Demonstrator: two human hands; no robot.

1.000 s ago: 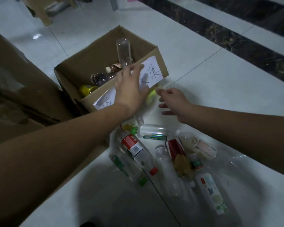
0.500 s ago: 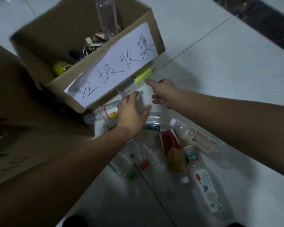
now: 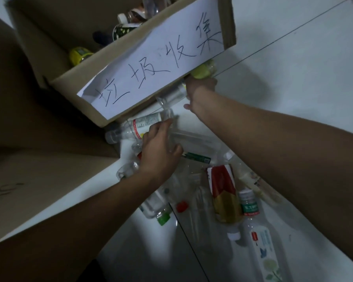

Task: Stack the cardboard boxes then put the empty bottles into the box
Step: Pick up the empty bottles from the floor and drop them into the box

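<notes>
A cardboard box [image 3: 228, 23] with a handwritten paper label [image 3: 157, 64] holds several bottles, one with a yellow label [image 3: 80, 54]. It sits on a larger cardboard box [image 3: 29, 119] at the left. More empty bottles lie on the floor below it. My right hand [image 3: 200, 90] reaches under the box's front corner and grips a clear bottle with a yellow label [image 3: 202, 71]; its fingertips are hidden. My left hand [image 3: 161, 147] curls its fingers and thumb round a clear bottle [image 3: 192, 137] in the pile, beside a red-and-white labelled bottle [image 3: 143, 125].
Loose bottles lie on the white tiled floor: one with a red and gold label [image 3: 224, 196], a green-labelled one [image 3: 249, 206], a white-labelled one [image 3: 263, 253] and a green-capped one [image 3: 157, 208]. A flat cardboard surface [image 3: 29, 190] fills the lower left.
The view has moved down and closer to the box. My left hand came off the box front down to the pile. My right hand reached further under the box and closed on the yellow-labelled bottle.
</notes>
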